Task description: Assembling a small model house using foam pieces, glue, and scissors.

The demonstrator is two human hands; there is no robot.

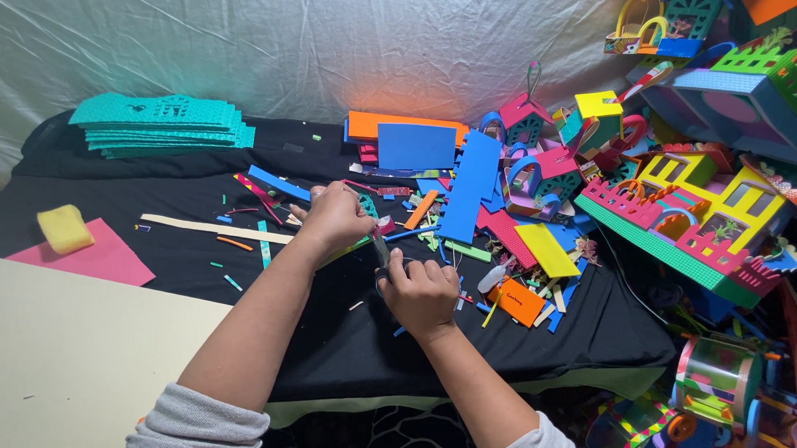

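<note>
Far to the left of the left hand, a yellow sponge (64, 228) is seen resting on a pink foam sheet (97, 258), both on the black-covered table (341, 346). Above and to the left of that hand, a stack of teal foam panels (162, 123) is laid flat. A long cream strip (213, 229) is stretched out just left of the left hand.

The left hand (332, 217) is curled shut, and a small strip of foam seems to be pinched in it, though the piece itself is mostly hidden by the fingers. The right hand (421, 294) is closed around the handles of a pair of scissors (381, 248), whose blades are pointed up toward the left hand and lie between the two hands.

Behind the hands, a blue foam sheet (416, 147) is set on an orange one (405, 124). Just right of the right hand, an orange foam tag (517, 301) and a yellow foam rectangle (546, 249) lie among scattered scraps. Further right, a yellow and pink foam house (701, 217) on a green base is stood, with more foam models piled behind it.
</note>
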